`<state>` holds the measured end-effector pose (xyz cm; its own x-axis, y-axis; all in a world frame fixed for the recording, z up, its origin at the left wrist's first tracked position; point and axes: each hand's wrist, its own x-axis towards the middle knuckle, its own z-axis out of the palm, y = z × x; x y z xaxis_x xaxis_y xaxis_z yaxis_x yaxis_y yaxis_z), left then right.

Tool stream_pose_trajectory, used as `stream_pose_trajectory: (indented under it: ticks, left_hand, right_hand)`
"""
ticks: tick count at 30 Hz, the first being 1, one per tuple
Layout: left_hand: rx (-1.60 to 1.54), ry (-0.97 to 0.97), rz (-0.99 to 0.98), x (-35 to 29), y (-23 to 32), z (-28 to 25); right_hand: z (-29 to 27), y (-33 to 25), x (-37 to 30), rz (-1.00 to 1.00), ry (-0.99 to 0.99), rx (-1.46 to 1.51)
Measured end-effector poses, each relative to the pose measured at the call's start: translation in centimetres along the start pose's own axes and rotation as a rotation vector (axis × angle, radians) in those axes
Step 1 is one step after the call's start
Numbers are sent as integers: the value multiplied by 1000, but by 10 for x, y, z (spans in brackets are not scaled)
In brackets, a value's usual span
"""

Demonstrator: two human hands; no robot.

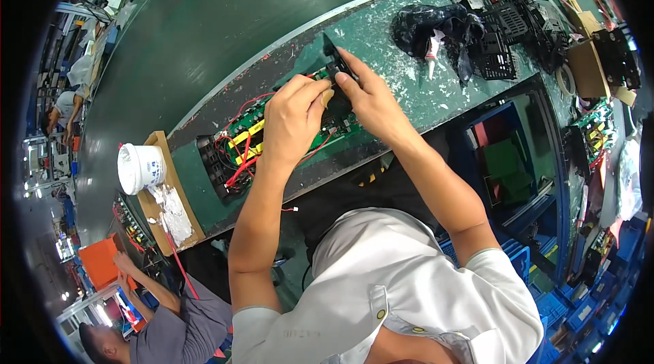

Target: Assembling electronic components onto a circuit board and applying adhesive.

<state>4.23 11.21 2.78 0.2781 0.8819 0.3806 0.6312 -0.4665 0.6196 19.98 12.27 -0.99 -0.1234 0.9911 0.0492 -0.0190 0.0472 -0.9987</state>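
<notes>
Your left hand [294,115] and right hand [368,95] both pinch the black fan [334,64] above the board [286,139]. It looks light, rigid plastic; hold its frame edges.

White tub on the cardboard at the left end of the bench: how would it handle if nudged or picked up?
The white tub lies tipped on its side on the cardboard tray, so a nudge would probably roll it. It looks like thin plastic, likely light and a bit squeezable. White paste smeared beside it suggests its surface may be slippery or messy.
</notes>
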Motion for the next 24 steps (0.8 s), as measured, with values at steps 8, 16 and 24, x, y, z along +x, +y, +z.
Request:
stream_pose_trajectory:
  ticks: [8,16,24]
  left_hand:
    - [160,36,248,9,-9,1]
    - [207,-276,-73,18,-32,-80]
    - [372,-350,-103,-3,-51,-84]
  right_hand:
    - [6,-9,-10,-173,95,-317]
    - [-34,-16,10,-169,43,-627]
    - [-21,-41,-54,-482,-83,-545]
